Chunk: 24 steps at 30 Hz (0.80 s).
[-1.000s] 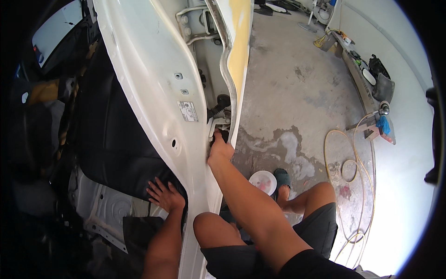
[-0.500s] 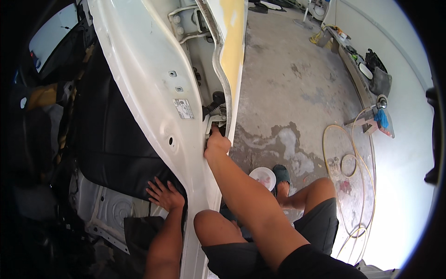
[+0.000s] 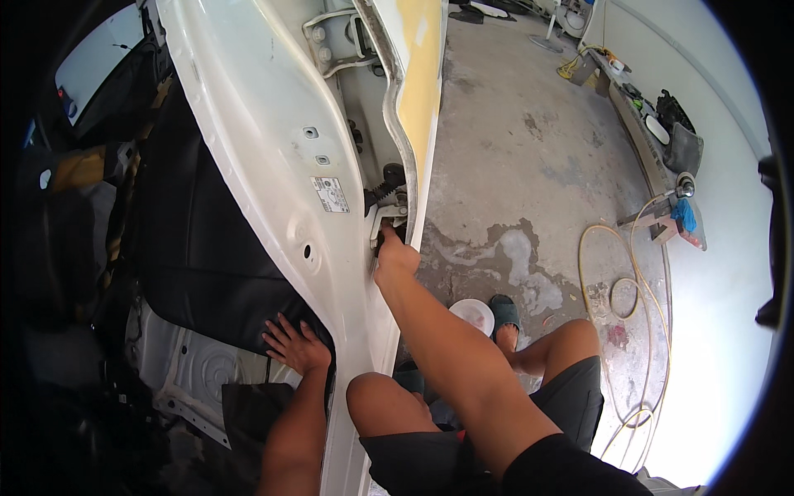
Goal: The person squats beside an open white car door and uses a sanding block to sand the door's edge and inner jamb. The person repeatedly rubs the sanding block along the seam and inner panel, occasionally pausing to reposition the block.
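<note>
My left hand [image 3: 298, 345], fingers spread, lies flat on the black floor covering [image 3: 223, 285] inside the car, next to the white door sill. My right hand [image 3: 398, 252] reaches into the gap between the white car pillar [image 3: 285, 186] and the open door [image 3: 419, 83]. Its fingers are bent in by the lower door hinge [image 3: 385, 217]. Something dark shows against them; what they grip, if anything, is hidden. Just above is a black ribbed rubber cable boot [image 3: 382, 187]. Yellowish filler covers part of the door.
A white bucket [image 3: 472, 317] stands by my feet on the wet concrete floor [image 3: 529, 124]. Yellow hose [image 3: 582, 264] lies coiled at the right, near a long bench [image 3: 633, 136] with tools along the white wall. Bare metal floor [image 3: 198, 372] shows inside the car.
My right hand has shifted slightly down and turned by the hinge, with more of the dark thing showing beside its fingers. The left hand stays put. The view has shifted a little.
</note>
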Available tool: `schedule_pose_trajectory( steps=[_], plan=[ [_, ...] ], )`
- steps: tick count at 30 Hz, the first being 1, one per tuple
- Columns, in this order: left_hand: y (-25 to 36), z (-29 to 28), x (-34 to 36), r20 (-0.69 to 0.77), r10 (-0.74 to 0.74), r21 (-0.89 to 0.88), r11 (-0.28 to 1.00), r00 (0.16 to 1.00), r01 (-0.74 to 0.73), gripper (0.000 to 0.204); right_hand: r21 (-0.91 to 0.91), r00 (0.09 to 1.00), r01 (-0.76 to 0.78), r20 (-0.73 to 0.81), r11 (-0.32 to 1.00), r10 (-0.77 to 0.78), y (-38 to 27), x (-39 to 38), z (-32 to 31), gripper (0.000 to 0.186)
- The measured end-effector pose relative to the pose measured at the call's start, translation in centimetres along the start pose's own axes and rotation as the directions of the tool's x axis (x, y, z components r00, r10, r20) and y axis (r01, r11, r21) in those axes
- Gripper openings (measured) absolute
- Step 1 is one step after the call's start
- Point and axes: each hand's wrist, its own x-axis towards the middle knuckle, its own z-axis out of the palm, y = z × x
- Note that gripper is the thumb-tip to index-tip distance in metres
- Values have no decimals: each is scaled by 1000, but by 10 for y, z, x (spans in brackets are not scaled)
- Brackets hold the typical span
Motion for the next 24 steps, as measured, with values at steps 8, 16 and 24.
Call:
schedule_pose_trajectory(
  steps=[8, 16, 24],
  plan=[
    [1, -1, -1, -3, -1, -23, 1000, 1000, 1, 61, -7, 995, 71, 66, 997, -70, -3, 0, -14, 68],
    [0, -2, 1, 13, 3, -15, 1000, 1000, -3, 61, -202, 944, -32, 316, 979, 96, 37, 44, -92, 39],
    [-19, 15, 3, -5, 48, 5, 999, 999, -48, 62, -841, 944, 327, 266, 432, -198, 110, 224, -284, 43]
  ],
)
